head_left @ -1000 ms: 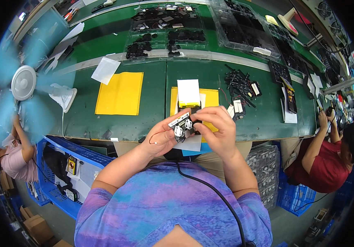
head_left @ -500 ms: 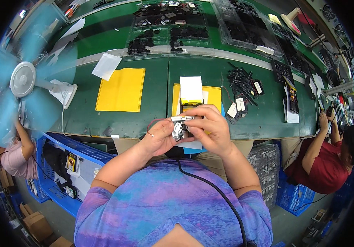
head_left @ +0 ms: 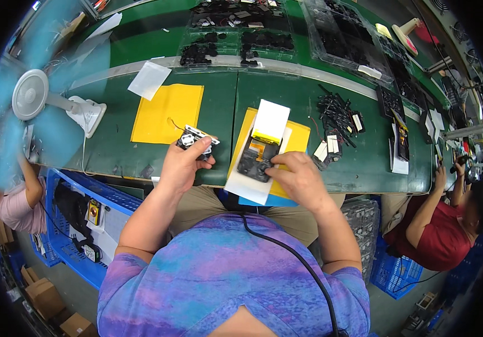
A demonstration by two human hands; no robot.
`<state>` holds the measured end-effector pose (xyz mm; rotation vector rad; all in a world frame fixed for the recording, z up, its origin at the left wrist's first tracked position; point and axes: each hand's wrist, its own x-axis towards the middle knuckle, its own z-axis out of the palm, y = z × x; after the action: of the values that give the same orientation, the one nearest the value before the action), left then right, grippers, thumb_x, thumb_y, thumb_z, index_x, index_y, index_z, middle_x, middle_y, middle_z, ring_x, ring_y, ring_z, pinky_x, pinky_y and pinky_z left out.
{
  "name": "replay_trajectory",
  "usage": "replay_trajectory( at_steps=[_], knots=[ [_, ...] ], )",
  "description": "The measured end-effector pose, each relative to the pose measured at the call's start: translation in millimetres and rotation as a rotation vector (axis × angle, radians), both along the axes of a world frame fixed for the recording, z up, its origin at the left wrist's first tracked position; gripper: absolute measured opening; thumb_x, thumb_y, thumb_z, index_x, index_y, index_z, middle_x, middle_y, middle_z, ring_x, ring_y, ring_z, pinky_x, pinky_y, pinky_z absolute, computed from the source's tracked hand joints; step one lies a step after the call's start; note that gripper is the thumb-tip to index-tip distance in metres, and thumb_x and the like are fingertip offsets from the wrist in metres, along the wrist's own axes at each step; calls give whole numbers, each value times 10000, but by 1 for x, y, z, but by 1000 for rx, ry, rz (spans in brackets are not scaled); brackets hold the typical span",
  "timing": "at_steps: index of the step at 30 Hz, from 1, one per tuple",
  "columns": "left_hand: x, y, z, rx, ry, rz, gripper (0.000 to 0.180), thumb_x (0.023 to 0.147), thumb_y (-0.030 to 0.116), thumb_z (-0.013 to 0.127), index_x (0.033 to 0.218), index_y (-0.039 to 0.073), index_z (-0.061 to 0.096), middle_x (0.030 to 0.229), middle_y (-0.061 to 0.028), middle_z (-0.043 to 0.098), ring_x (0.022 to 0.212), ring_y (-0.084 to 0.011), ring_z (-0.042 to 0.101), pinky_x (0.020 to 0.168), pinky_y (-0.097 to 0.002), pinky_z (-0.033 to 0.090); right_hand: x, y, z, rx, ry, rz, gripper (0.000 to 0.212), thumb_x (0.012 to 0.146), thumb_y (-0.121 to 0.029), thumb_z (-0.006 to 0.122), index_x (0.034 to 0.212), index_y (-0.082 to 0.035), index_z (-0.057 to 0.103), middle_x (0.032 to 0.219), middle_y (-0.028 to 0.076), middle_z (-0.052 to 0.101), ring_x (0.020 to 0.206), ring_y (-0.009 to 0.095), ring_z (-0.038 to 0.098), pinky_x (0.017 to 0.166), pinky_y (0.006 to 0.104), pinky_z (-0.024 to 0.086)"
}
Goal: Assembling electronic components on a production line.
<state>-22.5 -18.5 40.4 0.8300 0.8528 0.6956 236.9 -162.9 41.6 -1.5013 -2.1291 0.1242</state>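
My left hand (head_left: 188, 160) is closed around a small silver-and-black metal assembly (head_left: 187, 140), its thumb pressed on a white strip (head_left: 199, 133) along the top. A thin wire stands out from its far side. My right hand (head_left: 297, 175) has its thumb and fingers pinched at the right edge of a black device housing (head_left: 250, 164). Inside that housing an orange flex cable (head_left: 257, 149) shows. A white rectangular panel with a yellow edge (head_left: 272, 121) extends from its far end. The housing lies tilted on white paper (head_left: 244, 188) over a yellow sheet (head_left: 302, 135).
Another yellow sheet (head_left: 168, 112) lies left, overlapped by white paper (head_left: 149, 80). Black rod-shaped parts (head_left: 340, 115) are piled right. Clear trays (head_left: 210, 53) of black parts stand at the back. A fan (head_left: 30, 94) spins left. Two people (head_left: 438, 230) sit at either side.
My hands have moved apart. The left carries the metal assembly left, over the bench; the right has let go of it and reached the black housing, which now sits tilted.
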Motion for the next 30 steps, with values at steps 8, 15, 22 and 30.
replay_trajectory(
  at_steps=[8,15,22,30],
  knots=[
    [2,8,4,118,230,-69,213,953,222,715,1045,36,665,837,-13,679,612,-88,623,540,-226,489,-37,31,0,129,130,-134,305,711,-105,827,1000,-107,730,1004,53,668,946,272,629,806,400,471],
    [6,13,0,176,254,-211,199,990,146,633,1147,27,605,922,-18,659,704,-89,635,591,-228,479,-36,60,1,134,6,-157,196,692,-122,826,877,-143,765,1201,36,656,1229,291,540,986,455,378],
    [17,20,-18,447,353,-188,121,936,123,699,926,7,664,761,29,614,711,-37,523,597,-240,420,-33,70,-5,18,170,-234,32,782,-148,772,812,-136,774,1237,37,658,1317,313,481,1098,537,267],
    [30,15,-16,478,374,-206,130,910,106,729,929,-20,702,785,7,652,737,-47,560,642,-242,452,-41,71,-1,-43,179,-322,37,833,-164,746,831,-129,760,1308,48,633,1394,341,413,1143,634,142]
  ],
)
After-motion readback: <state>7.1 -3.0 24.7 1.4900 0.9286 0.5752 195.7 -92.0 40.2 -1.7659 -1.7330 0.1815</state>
